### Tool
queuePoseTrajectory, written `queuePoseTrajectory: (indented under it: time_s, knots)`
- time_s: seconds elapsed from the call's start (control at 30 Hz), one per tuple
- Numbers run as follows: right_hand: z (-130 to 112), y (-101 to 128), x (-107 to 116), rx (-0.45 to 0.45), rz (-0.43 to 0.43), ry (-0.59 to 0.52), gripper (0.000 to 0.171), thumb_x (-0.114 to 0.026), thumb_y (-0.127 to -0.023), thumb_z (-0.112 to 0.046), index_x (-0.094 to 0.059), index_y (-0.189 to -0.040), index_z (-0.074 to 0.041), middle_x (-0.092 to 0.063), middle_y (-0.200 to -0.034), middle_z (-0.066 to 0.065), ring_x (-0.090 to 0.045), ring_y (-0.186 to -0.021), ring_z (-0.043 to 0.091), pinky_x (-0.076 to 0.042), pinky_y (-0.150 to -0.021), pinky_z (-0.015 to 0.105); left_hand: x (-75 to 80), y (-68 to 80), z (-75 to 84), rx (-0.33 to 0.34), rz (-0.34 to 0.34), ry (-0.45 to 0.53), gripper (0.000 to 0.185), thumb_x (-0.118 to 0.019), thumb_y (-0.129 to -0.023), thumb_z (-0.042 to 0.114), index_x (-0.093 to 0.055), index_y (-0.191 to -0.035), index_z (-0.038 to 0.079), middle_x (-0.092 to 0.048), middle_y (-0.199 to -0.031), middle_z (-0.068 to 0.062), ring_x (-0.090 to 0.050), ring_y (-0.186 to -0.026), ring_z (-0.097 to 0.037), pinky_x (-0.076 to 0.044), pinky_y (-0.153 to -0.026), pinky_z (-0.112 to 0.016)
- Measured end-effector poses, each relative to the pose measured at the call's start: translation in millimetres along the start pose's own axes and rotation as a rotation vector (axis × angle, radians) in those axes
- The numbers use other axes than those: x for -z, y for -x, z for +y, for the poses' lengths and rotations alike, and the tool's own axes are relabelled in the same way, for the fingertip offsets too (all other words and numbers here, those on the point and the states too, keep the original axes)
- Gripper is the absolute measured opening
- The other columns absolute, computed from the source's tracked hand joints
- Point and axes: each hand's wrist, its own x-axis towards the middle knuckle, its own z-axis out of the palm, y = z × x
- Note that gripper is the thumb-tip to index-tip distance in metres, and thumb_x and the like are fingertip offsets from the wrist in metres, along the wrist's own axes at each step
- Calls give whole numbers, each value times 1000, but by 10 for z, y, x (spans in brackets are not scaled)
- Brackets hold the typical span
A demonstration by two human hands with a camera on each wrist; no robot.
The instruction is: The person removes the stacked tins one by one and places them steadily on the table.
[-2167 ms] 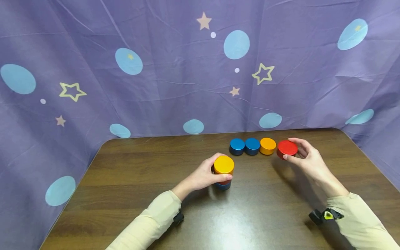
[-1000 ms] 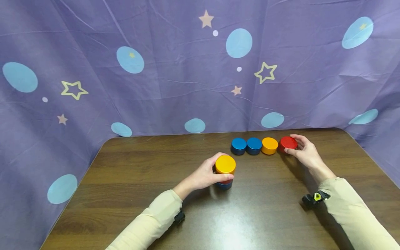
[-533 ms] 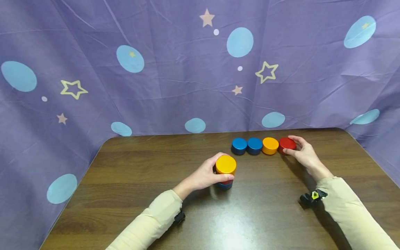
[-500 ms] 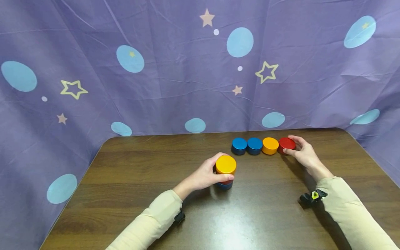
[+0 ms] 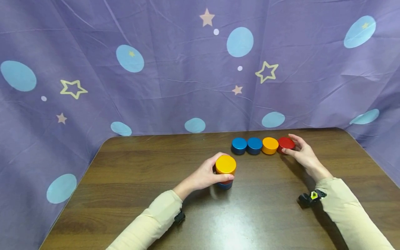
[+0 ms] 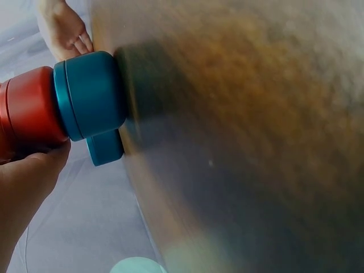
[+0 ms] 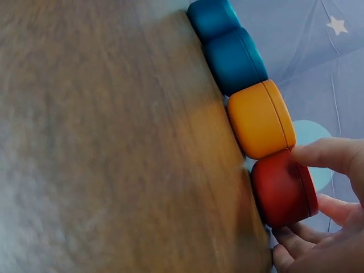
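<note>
The left hand (image 5: 204, 175) curls round a stack (image 5: 225, 172) near the middle of the bench (image 5: 140, 180): an orange tin on top, a red one under it, a blue one at the bottom. The right hand (image 5: 301, 154) grips the red tin (image 5: 285, 143), thumb and fingers round its sides, as it rests on the bench at the right end of a row by the far edge. It touches an orange tin (image 5: 270, 145), then two blue tins (image 5: 247, 146). A purple starred cloth (image 5: 175, 69) hangs behind.

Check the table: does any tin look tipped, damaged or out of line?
Nothing stands out. The stack under the left hand stands upright, and the red tin held by the right hand sits flat, ending the row.
</note>
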Motion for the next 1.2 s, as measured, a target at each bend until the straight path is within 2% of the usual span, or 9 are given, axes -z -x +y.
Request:
queuePoseTrajectory:
  time_s: [0.1, 0.17, 0.33, 0.5, 0.67, 0.8, 0.93, 1.07, 1.2]
  knots:
    - [-8, 21, 16, -14, 0, -51, 81, -64, -91, -9, -12, -153, -3, -26, -146, 35, -32, -130, 49, -34, -104, 37, 0, 7, 1, 3, 0, 3, 49, -73, -85, 4, -49, -127, -3, -58, -113, -12, -54, -96, -16, -47, -87, -29]
    - [-10, 41, 30, -21, 6, -89, 84, -64, -91, -9, -8, -153, -5, -23, -147, 36, -28, -132, 50, -28, -108, 48, -1, 12, -2, 5, 0, 5, 49, -73, -85, 4, -49, -127, -3, -58, -114, -12, -54, -97, -16, -47, -88, -29]
    - [-4, 111, 71, -25, 45, -107, 80, -63, -93, -13, -11, -153, -5, -24, -147, 35, -30, -133, 48, -33, -106, 29, -8, 23, -10, 17, 8, 18, 49, -72, -85, 4, -49, -128, -3, -58, -114, -11, -54, -98, -17, -47, -88, -29]
    - [-5, 217, 110, 2, 96, -62, 73, -61, -95, -17, -17, -151, -1, -27, -146, 34, -31, -133, 46, -35, -103, 26, -21, 29, -20, 30, 10, 28, 47, -72, -86, 4, -49, -127, -2, -58, -114, -10, -54, -100, -17, -46, -91, -30]
    - [-3, 345, 119, 68, 140, -36, 60, -62, -95, -16, -31, -146, -7, -33, -140, 30, -42, -127, 31, -37, -84, 8, -34, 26, -26, 20, 15, 40, 45, -71, -86, 3, -49, -125, -3, -58, -112, -10, -54, -99, -16, -45, -91, -31]
    - [-12, 429, 100, 139, 148, -61, 51, -62, -94, -9, -40, -139, -12, -45, -128, 13, -49, -115, 8, -38, -82, 8, -41, 21, -40, 19, 16, 64, 45, -71, -85, 2, -49, -125, -3, -57, -110, -8, -54, -98, -15, -45, -90, -30]
    - [-64, 484, 67, 197, 137, -141, 47, -62, -92, -3, -45, -135, -16, -48, -116, -10, -50, -107, -3, -40, -83, 8, -65, -16, -167, 2, 21, 93, 48, -72, -85, 1, -48, -127, -1, -56, -112, -8, -54, -98, -16, -46, -90, -31]
    - [-135, 524, 6, 239, 102, -237, 45, -62, -91, 0, -49, -129, -20, -53, -117, -9, -54, -106, -3, -42, -83, 9, -105, -67, -367, -18, 29, 131, 60, -74, -83, 4, -45, -136, 9, -55, -119, -7, -54, -101, -18, -45, -91, -32]
    - [-175, 562, -70, 283, 67, -313, 44, -61, -90, 6, -49, -129, -12, -56, -118, -4, -56, -106, -2, -45, -83, 11, -126, -67, -413, -14, 31, 154, 75, -76, -82, 7, -37, -144, 19, -51, -132, -7, -53, -110, -18, -40, -99, -35]
